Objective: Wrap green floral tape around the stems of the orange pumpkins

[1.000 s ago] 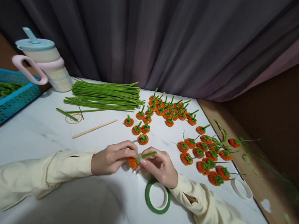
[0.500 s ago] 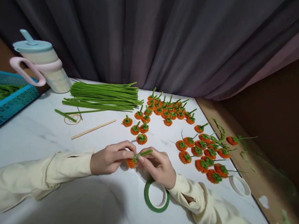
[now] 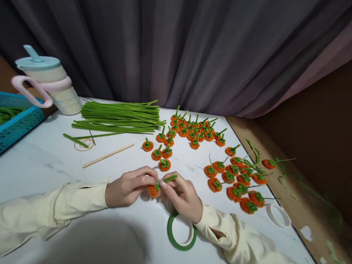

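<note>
At the near-centre of the white marble-look table (image 3: 39, 166), your left hand (image 3: 129, 189) is closed in a narrow pinch on a small orange fuzzy pipe-cleaner pumpkin (image 3: 152, 192), held just off the surface between both hands

Your right hand (image 3: 184, 197) has thumb and forefinger closed on its green pipe-cleaner stem (image 3: 170, 178), which sticks out up and to the right. Can't tell if the stem is being twisted or only held

Status as I read it:
- done pile is large: a dense back cluster of orange pumpkins (image 3: 194, 130), a small middle group (image 3: 162, 153), and a right-hand group with long thin tails (image 3: 236, 181)
- the piece in hand looks close to finished, body formed and green cap on
- stock left: a thick bundle of straight green pipe cleaners (image 3: 119, 117) at the back, well apart from your hands, plus more green in the blue plastic basket (image 3: 8, 129) at far left

Nearby: green tape roll (image 3: 170, 236) touching your right wrist, white tape ring (image 3: 267, 210) by the right edge, thin wooden stick (image 3: 108, 155), tan rubber band (image 3: 83, 144), lidded cup with pink handle (image 3: 54, 86)
</note>
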`<state>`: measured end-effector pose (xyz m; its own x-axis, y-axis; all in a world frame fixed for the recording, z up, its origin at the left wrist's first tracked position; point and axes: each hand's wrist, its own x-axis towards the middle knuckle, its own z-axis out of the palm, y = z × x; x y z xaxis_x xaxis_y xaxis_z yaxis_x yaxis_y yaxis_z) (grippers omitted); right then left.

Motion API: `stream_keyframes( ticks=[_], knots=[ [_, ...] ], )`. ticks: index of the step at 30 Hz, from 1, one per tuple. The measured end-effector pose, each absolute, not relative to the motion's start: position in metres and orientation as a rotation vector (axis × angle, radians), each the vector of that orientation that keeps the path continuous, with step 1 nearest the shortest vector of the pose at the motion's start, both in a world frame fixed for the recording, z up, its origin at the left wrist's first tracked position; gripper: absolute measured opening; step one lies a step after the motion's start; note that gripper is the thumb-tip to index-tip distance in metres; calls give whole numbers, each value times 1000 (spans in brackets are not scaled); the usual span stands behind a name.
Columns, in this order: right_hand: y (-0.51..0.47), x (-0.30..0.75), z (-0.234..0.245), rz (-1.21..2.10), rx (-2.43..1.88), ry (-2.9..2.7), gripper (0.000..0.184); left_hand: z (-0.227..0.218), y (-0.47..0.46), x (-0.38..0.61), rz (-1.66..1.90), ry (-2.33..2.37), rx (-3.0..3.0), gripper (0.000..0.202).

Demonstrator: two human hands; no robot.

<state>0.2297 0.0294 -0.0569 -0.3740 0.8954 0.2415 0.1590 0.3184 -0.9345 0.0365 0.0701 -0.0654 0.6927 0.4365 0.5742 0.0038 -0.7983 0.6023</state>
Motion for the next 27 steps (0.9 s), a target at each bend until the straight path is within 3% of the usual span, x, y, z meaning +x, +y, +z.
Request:
stream_keyframes(
  ticks=[27],
  knots=[
    [31, 232, -61, 1321, -917, -1641, 21, -63, 70, 39, 1058, 375, 2320, 31]
  ],
)
